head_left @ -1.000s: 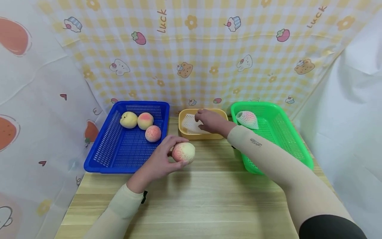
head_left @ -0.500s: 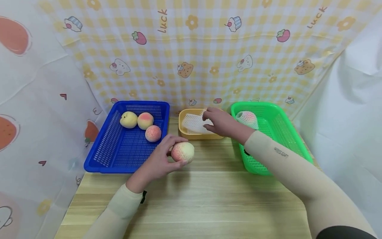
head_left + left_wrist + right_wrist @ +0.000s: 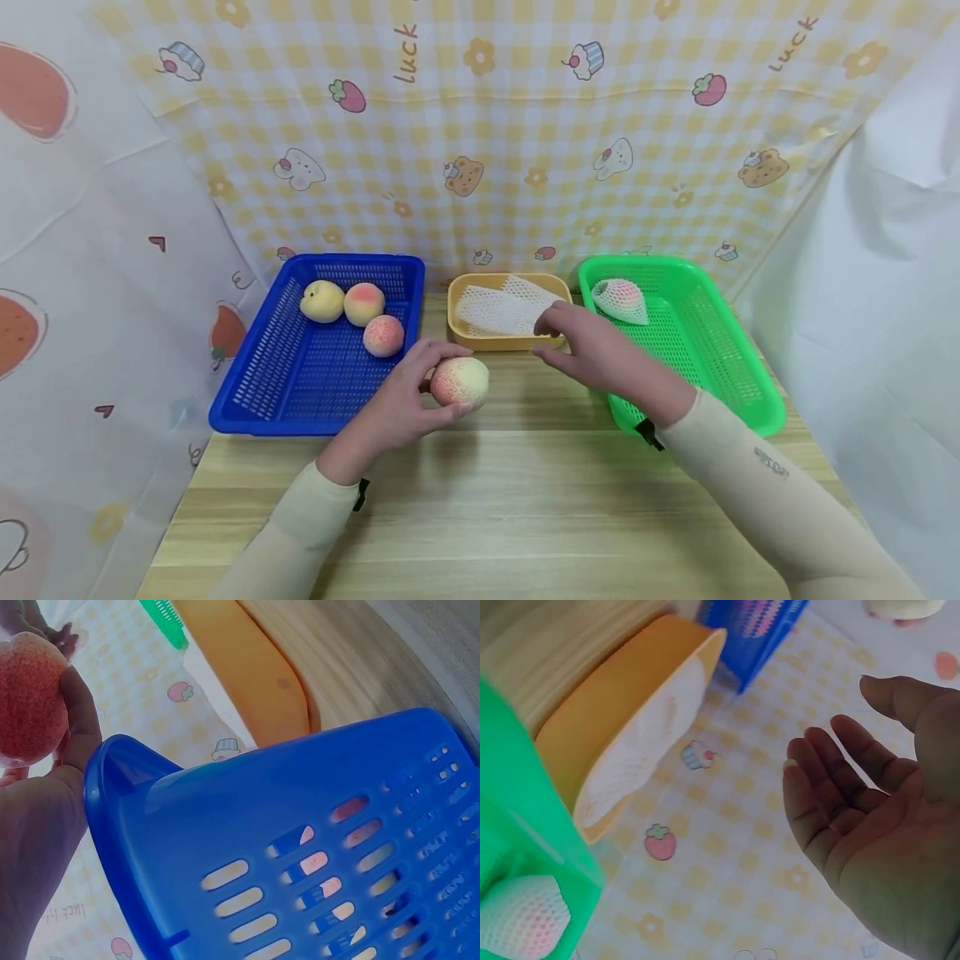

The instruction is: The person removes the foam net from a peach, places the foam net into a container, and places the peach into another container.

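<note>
My left hand (image 3: 408, 396) holds a peach (image 3: 461, 383), pale yellow with a speckled pink side, above the table. In the left wrist view the peach (image 3: 30, 697) sits in the curled fingers, its pink side showing. My right hand (image 3: 592, 346) hovers by the right front corner of a small yellow basket (image 3: 491, 342), fingers relaxed and parted. The right wrist view shows that hand (image 3: 877, 810) with nothing in its grasp. White foam net sleeves (image 3: 495, 310) lie in the yellow basket, overlapping one another.
At left stands a blue basket (image 3: 322, 427) with three peaches (image 3: 364, 304) towards its back. A green basket (image 3: 765, 400) at right contains a peach in a foam net (image 3: 621, 300). Patterned cloth (image 3: 480, 125) hangs behind the wooden table (image 3: 510, 517).
My right hand has drawn back from over the yellow basket, moving right and towards me, uncovering the foam nets. The left hand keeps the peach in nearly the same spot.
</note>
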A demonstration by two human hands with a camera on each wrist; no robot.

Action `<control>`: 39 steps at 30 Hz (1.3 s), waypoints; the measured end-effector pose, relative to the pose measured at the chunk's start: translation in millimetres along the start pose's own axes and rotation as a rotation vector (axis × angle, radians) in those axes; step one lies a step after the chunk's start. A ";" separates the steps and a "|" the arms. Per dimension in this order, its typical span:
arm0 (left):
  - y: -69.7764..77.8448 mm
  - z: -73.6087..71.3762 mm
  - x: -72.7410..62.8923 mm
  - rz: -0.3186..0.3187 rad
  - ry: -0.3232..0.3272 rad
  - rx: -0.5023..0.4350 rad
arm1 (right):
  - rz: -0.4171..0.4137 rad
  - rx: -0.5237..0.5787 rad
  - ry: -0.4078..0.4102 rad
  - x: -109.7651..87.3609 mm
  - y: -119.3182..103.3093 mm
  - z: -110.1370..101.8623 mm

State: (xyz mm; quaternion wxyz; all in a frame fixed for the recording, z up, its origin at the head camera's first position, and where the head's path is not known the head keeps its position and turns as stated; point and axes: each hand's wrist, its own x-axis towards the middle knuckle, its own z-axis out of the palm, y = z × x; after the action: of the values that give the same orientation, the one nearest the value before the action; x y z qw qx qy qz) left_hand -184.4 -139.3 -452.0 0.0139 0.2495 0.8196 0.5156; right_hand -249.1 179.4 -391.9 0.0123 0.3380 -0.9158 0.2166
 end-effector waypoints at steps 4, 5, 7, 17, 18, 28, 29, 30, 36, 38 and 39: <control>0.1 0.3 0.6 -0.009 0.000 0.011 | 0.002 0.036 0.037 -17.2 -7.4 3.8; 0.0 0.4 0.6 -0.008 0.000 0.012 | 0.006 0.044 0.046 -20.4 -8.3 5.0; -0.3 0.6 0.8 -0.007 0.000 0.012 | 0.020 0.061 0.061 -25.5 -8.9 7.2; 1.8 1.7 0.9 -0.003 0.001 0.001 | 0.021 0.129 0.114 -33.7 -3.7 15.7; 1.9 1.6 0.8 0.000 0.002 -0.001 | 0.009 0.141 0.132 -34.2 -4.1 17.8; 2.8 0.4 0.7 0.003 0.001 -0.011 | -0.109 0.206 0.169 -47.9 -10.5 58.1; 2.5 0.5 0.8 0.003 0.000 -0.011 | -0.103 0.216 0.163 -48.7 -11.2 60.3; 2.1 0.6 0.9 0.004 0.000 -0.009 | -0.098 0.220 0.159 -49.3 -11.5 62.4; 0.2 0.8 0.7 0.002 0.003 0.010 | -0.103 0.264 0.139 -50.2 -11.9 71.0; 0.4 0.0 0.7 -0.006 -0.006 0.009 | -0.094 0.282 0.128 -50.6 -11.8 73.6; 0.8 -0.8 0.5 -0.012 -0.015 0.008 | -0.087 0.287 0.122 -50.9 -11.6 75.1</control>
State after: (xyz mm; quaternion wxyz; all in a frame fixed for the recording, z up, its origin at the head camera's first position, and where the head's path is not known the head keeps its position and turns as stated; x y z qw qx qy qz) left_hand -184.8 -139.5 -450.8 0.0221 0.2483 0.8231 0.5102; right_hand -193.4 172.4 -464.0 0.0287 0.3621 -0.8574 0.3645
